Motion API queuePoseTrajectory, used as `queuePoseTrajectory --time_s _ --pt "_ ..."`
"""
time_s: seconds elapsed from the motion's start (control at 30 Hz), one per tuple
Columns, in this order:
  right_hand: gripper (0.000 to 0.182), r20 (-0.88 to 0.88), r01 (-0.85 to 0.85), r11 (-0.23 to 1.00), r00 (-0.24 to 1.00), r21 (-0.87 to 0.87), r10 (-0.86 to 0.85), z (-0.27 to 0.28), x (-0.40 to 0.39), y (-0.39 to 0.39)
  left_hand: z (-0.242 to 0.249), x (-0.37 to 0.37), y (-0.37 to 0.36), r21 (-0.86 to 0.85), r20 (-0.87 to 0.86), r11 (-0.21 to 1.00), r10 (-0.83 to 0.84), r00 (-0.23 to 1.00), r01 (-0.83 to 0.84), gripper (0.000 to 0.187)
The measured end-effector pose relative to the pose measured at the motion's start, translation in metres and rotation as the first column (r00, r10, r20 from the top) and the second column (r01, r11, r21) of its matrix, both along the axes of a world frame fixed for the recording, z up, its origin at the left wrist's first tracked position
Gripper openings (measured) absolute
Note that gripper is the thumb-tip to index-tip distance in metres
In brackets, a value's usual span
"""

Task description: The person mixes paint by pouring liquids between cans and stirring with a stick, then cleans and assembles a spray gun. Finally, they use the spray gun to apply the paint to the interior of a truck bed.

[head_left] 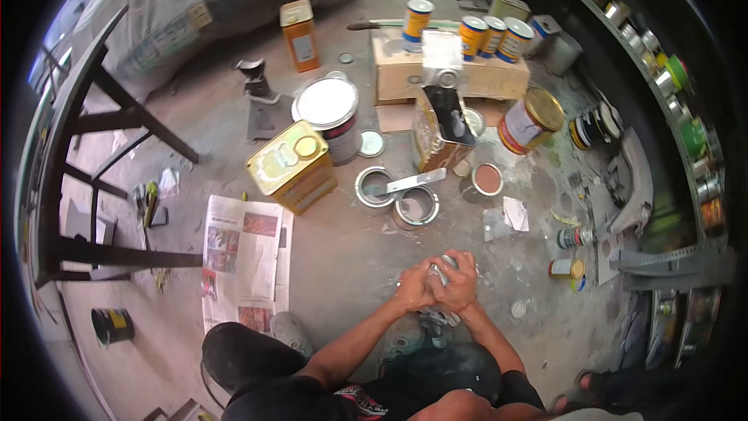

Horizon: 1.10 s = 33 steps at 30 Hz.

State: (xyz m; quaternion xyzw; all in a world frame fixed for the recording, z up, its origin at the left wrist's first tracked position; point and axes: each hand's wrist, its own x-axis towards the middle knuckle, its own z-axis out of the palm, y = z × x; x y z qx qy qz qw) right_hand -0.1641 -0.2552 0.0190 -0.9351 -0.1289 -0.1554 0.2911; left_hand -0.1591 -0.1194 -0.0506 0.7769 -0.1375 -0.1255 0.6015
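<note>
My left hand (415,288) and my right hand (457,284) are closed together around a small silvery-grey object (445,267) in front of my knees. Fingers hide most of it, so I cannot make out its kind. Just below the hands, something grey and shiny (439,329) shows near my shoe. Ahead of them on the floor stand two open tins, a left one (375,187) and a right one (416,207), with a flat metal strip (417,179) lying across their rims. An open tin of reddish-brown paint (487,179) is to their right.
A folded newspaper (241,261) lies left, near a yellow rectangular can (292,164) and a large white-lidded bucket (327,103). Behind the tins are an open rectangular can (440,136) and a cardboard box (397,70) bearing several tins. Shelves (662,39) line the right; a dark metal stand (78,179) is left.
</note>
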Motion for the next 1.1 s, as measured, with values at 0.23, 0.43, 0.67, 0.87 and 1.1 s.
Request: queuePoseTrajectory --time_s 0.23,0.43,0.67,0.87,1.1 --pt "0.025 -0.079 -0.146 0.989 0.986 0.018 0.147 0.015 0.018 0.010 -0.009 0.013 0.027 0.051 -0.131 0.986 -0.150 0.980 0.158 0.096" --pt "0.037 -0.181 0.259 0.855 0.964 0.450 -0.196 -0.028 0.015 -0.031 0.008 0.023 0.038 -0.068 -0.286 0.995 -0.086 0.955 0.069 0.098" --pt "0.070 -0.761 0.754 -0.164 0.648 0.636 0.035 -0.137 -0.036 -0.101 0.044 0.040 0.040 -0.123 -0.035 0.989 -0.082 0.996 0.078 0.089" --pt "0.045 -0.650 0.866 0.495 0.337 -0.070 -0.681 -0.122 -0.047 -0.070 0.057 0.050 0.044 -0.115 -0.102 0.993 -0.044 0.994 0.032 0.093" --pt "0.087 -0.368 0.440 0.884 0.857 0.158 -0.361 -0.098 0.016 -0.047 0.025 0.049 0.066 0.030 -0.197 0.990 0.144 0.970 -0.141 0.089"
